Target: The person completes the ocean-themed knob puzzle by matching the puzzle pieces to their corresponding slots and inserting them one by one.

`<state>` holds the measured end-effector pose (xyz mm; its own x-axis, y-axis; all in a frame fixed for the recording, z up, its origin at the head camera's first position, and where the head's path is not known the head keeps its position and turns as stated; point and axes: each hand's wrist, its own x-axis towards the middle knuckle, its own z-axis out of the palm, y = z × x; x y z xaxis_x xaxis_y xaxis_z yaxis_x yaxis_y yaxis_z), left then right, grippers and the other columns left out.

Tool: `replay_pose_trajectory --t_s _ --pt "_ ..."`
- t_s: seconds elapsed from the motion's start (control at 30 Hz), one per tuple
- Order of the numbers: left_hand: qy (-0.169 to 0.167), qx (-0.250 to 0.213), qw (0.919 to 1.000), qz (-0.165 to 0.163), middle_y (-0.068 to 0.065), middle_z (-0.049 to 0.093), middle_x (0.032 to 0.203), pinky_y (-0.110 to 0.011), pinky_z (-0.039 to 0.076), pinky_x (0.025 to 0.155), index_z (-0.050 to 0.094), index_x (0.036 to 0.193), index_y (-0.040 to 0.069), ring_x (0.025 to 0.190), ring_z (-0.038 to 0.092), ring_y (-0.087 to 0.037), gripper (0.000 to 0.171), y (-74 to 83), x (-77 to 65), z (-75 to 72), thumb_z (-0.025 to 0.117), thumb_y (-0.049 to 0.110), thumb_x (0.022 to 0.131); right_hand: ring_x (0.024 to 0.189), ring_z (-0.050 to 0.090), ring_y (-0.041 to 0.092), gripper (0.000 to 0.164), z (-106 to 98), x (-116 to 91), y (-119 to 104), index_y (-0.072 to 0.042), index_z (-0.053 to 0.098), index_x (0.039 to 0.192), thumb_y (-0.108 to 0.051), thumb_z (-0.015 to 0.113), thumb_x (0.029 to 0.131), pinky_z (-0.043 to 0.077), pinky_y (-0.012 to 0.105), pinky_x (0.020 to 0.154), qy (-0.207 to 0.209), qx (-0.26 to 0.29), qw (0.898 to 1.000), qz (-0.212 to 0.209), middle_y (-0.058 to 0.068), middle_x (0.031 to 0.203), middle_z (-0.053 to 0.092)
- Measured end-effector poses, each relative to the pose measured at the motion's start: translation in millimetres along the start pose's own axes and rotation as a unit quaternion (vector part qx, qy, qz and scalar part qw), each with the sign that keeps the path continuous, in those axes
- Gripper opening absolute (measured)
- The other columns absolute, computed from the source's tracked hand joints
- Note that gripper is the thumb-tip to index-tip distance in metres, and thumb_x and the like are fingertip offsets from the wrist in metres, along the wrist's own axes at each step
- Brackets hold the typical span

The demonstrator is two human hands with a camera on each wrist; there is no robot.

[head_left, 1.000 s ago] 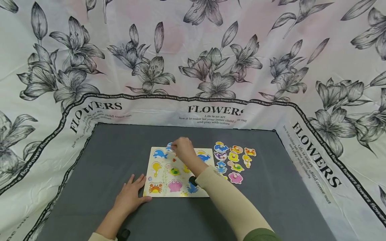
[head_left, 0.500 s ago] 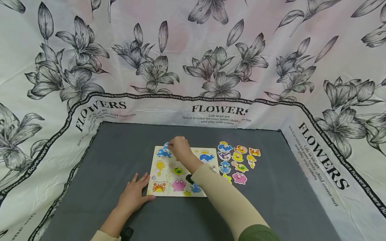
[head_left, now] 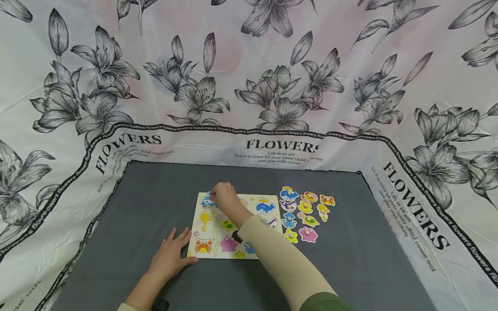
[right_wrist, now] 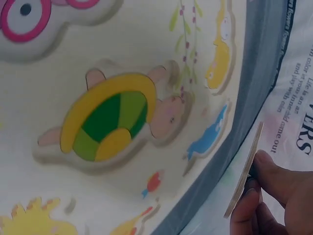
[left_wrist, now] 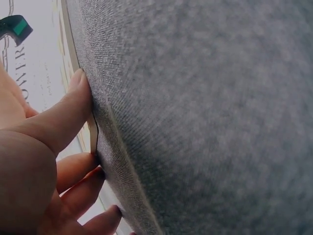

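My right hand (head_left: 227,198) pinches a blue sea-animal puzzle piece (head_left: 207,199) over the upper left of the pale peg puzzle board (head_left: 249,205). In the right wrist view this thin wooden piece (right_wrist: 246,171) stands edge-on between thumb and fingers, a little above the board; a blue dolphin-like recess (right_wrist: 210,133) and a turtle recess (right_wrist: 110,117) show beside it. My left hand (head_left: 169,255) lies at the board's lower left corner, fingers spread. In the left wrist view its thumb (left_wrist: 73,110) touches the board's edge.
Right of the board lie several loose knobbed pieces: a whale (head_left: 288,194), a crab (head_left: 327,200), a turtle (head_left: 309,219), a yellow star (head_left: 290,236) and a pink animal (head_left: 308,234) among them. A grey cloth (head_left: 373,259) covers the table, and a flower-printed sheet (head_left: 186,147) surrounds it.
My right hand has moved left and slightly down with the blue puzzle piece, from above the board's top edge to over its upper left recess. The left hand stays at the corner.
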<state>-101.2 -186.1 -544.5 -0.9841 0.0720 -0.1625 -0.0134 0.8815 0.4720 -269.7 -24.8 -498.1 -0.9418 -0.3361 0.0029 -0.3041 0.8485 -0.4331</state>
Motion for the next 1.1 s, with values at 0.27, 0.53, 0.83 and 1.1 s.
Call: replay_pose_trajectory --t_s 0.27,0.53,0.83,1.1 --pt "0.005 -0.014 0.9999 0.002 -0.006 0.037 0.152 -0.066 0.020 0.110 0.043 0.144 0.014 0.144 0.017 -0.040 0.092 0.8 0.9 0.1 0.080 0.047 0.067 0.089 0.067 0.011 0.013 12 6 4 -0.019 0.078 0.095 -0.025 0.070 0.086 0.056 0.023 0.076 -0.001 -0.006 1.000 0.010 -0.005 0.098 0.073" --pt "0.001 -0.005 1.0000 0.006 -0.007 0.038 0.151 -0.067 0.022 0.108 0.044 0.143 0.014 0.144 0.018 -0.041 0.091 1.5 0.9 0.3 0.080 0.047 0.067 0.090 0.066 0.012 0.010 22 8 6 -0.019 0.078 0.091 -0.023 0.072 0.084 0.056 0.024 0.077 -0.010 0.011 1.000 0.020 -0.004 0.097 0.072" --pt "0.004 -0.013 0.9999 0.001 -0.007 0.038 0.152 -0.067 0.021 0.109 0.044 0.143 0.014 0.144 0.018 -0.040 0.091 0.7 0.1 2.7 0.080 0.047 0.067 0.090 0.064 0.010 0.010 33 11 6 -0.016 0.078 0.092 -0.019 0.071 0.086 0.055 0.025 0.078 -0.020 0.040 0.999 0.020 -0.003 0.098 0.072" --pt "0.003 -0.011 0.9999 -0.003 -0.007 0.036 0.152 -0.068 0.020 0.109 0.043 0.144 0.014 0.144 0.017 -0.040 0.092 -0.4 -0.4 0.6 0.080 0.047 0.067 0.088 0.062 0.009 0.013 33 9 6 -0.016 0.075 0.096 -0.022 0.068 0.088 0.054 0.023 0.075 -0.030 0.064 0.997 0.014 -0.003 0.099 0.070"
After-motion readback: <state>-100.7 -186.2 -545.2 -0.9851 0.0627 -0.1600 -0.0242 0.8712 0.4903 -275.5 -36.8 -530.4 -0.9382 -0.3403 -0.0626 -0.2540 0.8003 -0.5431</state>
